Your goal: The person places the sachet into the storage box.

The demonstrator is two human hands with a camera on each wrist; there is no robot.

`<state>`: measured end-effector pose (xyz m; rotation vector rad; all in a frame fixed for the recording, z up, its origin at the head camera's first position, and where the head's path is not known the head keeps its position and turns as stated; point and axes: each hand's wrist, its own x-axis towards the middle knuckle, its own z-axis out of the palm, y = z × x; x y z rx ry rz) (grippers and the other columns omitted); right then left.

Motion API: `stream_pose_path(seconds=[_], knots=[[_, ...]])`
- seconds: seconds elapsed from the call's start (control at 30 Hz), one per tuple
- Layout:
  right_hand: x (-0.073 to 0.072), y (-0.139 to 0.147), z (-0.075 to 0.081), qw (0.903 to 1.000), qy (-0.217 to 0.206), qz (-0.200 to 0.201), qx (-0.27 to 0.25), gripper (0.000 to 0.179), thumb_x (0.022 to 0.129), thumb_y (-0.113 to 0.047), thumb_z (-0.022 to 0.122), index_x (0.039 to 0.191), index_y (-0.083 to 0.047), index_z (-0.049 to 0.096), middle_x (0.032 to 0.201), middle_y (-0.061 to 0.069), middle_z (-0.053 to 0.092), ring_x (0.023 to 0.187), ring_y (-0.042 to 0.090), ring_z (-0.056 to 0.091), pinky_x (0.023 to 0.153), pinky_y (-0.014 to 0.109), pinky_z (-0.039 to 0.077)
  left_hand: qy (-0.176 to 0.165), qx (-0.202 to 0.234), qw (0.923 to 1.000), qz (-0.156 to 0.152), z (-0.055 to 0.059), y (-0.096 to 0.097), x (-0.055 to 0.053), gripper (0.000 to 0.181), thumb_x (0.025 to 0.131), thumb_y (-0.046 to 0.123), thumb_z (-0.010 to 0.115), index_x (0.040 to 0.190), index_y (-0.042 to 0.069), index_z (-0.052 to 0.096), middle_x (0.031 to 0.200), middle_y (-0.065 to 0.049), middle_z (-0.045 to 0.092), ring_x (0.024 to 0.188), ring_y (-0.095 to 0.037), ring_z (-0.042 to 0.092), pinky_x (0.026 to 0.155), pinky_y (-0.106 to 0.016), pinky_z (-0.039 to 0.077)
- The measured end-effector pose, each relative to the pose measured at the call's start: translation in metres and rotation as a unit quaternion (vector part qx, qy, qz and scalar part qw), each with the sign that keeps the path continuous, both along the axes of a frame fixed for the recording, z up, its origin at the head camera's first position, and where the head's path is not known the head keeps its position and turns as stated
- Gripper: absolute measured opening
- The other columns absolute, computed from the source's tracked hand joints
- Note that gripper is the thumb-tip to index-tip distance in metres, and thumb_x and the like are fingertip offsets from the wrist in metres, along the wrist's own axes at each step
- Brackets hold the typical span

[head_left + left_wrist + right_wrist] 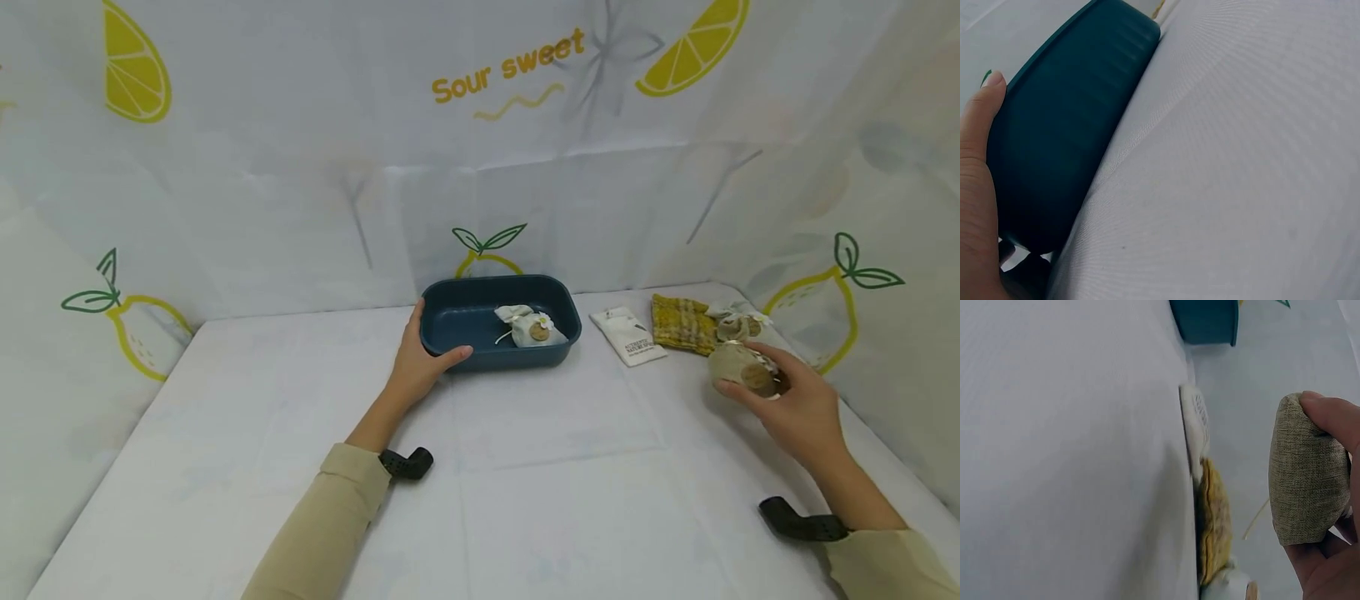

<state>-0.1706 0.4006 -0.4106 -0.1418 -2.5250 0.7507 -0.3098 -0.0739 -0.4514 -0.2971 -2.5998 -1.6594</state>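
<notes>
My left hand point(417, 358) grips the left end of a dark blue plastic bin point(491, 360), thumb along the front and fingers at the left side. The left wrist view shows the thumb against the wall of the bin point(1066, 125). Inside lies a small white drawstring sachet point(551, 335) with a flower and a round tag. My right hand point(806, 408) holds a beige cloth sachet point(726, 367), raised above the table at the right. In the right wrist view, thumb and fingers pinch this beige sachet point(1307, 481) from opposite sides.
To the right of the bin lie a white printed pouch point(628, 335), a yellow woven pouch point(681, 323) and a whitish sachet point(738, 323), partly behind my right hand. A white cloth covers the table point(555, 500); a lemon-print curtain point(300, 167) stands behind.
</notes>
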Motion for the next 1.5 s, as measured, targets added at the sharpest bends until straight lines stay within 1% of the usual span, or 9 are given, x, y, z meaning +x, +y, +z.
stream_pose_path(seconds=[0.1, 0.17, 0.37, 0.53, 0.77, 1.0, 1.13, 1.27, 1.5], knots=[[-0.01, -0.026, 0.009, 0.9988, 0.019, 0.044, 0.004, 0.068, 0.08, -0.023, 0.087, 0.14, -0.008, 0.059, 0.119, 0.018, 0.065, 0.076, 0.002, 0.038, 0.06, 0.014, 0.031, 0.0, 0.0, 1.0, -0.002, 0.001, -0.001, 0.0, 0.116, 0.08, 0.053, 0.081, 0.164, 0.029, 0.004, 0.171, -0.005, 0.012, 0.159, -0.03, 0.015, 0.124, -0.06, 0.023], [-0.018, -0.043, 0.015, 0.9965, 0.034, 0.077, -0.006, 0.068, 0.079, -0.018, 0.088, 0.14, -0.008, 0.059, 0.131, 0.025, 0.062, 0.079, 0.001, 0.04, 0.064, 0.011, 0.032, 0.0, -0.001, 1.0, -0.001, 0.001, -0.001, 0.0, 0.117, 0.08, 0.053, 0.081, 0.164, 0.029, 0.004, 0.171, -0.005, 0.013, 0.159, -0.03, 0.016, 0.124, -0.06, 0.023], [-0.04, -0.09, 0.029, 0.9842, 0.086, 0.154, -0.012, 0.067, 0.074, -0.006, 0.089, 0.135, -0.006, 0.062, 0.132, 0.023, 0.064, 0.084, -0.002, 0.044, 0.068, 0.007, 0.036, -0.002, 0.002, 1.0, 0.002, 0.0, -0.003, 0.0, 0.119, 0.078, 0.054, 0.082, 0.164, 0.031, 0.003, 0.171, -0.005, 0.013, 0.158, -0.029, 0.016, 0.124, -0.059, 0.023], [-0.062, -0.12, 0.035, 0.9794, 0.095, 0.178, 0.002, 0.067, 0.074, -0.011, 0.09, 0.135, -0.008, 0.063, 0.128, 0.02, 0.067, 0.081, 0.005, 0.046, 0.066, 0.013, 0.039, 0.003, 0.006, 1.0, -0.003, 0.0, -0.002, 0.0, 0.12, 0.078, 0.057, 0.082, 0.164, 0.029, 0.003, 0.171, -0.006, 0.013, 0.158, -0.03, 0.016, 0.125, -0.059, 0.022], [-0.101, -0.155, 0.035, 0.982, 0.057, 0.18, -0.014, 0.066, 0.082, -0.023, 0.086, 0.139, -0.007, 0.058, 0.135, 0.019, 0.063, 0.089, 0.022, 0.057, 0.072, 0.032, 0.047, 0.004, 0.01, 0.9999, 0.003, -0.003, -0.002, 0.0, 0.118, 0.079, 0.052, 0.082, 0.165, 0.027, 0.004, 0.171, -0.005, 0.015, 0.158, -0.029, 0.017, 0.125, -0.058, 0.023], [-0.138, -0.177, 0.038, 0.98, 0.028, 0.191, -0.047, 0.062, 0.084, -0.024, 0.084, 0.136, -0.003, 0.056, 0.137, 0.021, 0.059, 0.118, 0.037, 0.059, 0.09, 0.053, 0.052, 0.007, 0.015, 0.9999, 0.001, -0.004, -0.001, -0.001, 0.12, 0.078, 0.055, 0.083, 0.165, 0.027, 0.005, 0.171, -0.004, 0.015, 0.158, -0.028, 0.017, 0.124, -0.058, 0.023], [-0.157, -0.19, 0.039, 0.9787, 0.014, 0.199, -0.046, 0.059, 0.085, -0.023, 0.082, 0.132, 0.0, 0.054, 0.136, 0.022, 0.057, 0.125, 0.038, 0.055, 0.1, 0.055, 0.047, 0.006, 0.015, 0.9999, 0.002, -0.005, -0.001, -0.002, 0.121, 0.076, 0.058, 0.082, 0.164, 0.029, 0.005, 0.171, -0.004, 0.015, 0.158, -0.028, 0.017, 0.124, -0.059, 0.023], [-0.172, -0.201, 0.037, 0.9789, -0.005, 0.199, -0.047, 0.056, 0.086, -0.022, 0.08, 0.128, 0.001, 0.053, 0.133, 0.023, 0.056, 0.12, 0.038, 0.054, 0.099, 0.054, 0.047, 0.007, 0.016, 0.9999, 0.001, -0.005, -0.001, -0.001, 0.122, 0.075, 0.061, 0.082, 0.164, 0.03, 0.005, 0.171, -0.003, 0.015, 0.158, -0.028, 0.017, 0.124, -0.059, 0.023], [-0.181, -0.211, 0.03, 0.9737, -0.11, 0.199, 0.018, 0.058, 0.088, -0.026, 0.08, 0.132, 0.001, 0.054, 0.134, 0.023, 0.058, 0.114, 0.037, 0.057, 0.096, 0.053, 0.048, 0.009, 0.012, 0.9999, 0.0, -0.004, -0.003, -0.001, 0.124, 0.074, 0.067, 0.08, 0.165, 0.027, 0.005, 0.171, -0.005, 0.016, 0.158, -0.03, 0.018, 0.124, -0.06, 0.024]])
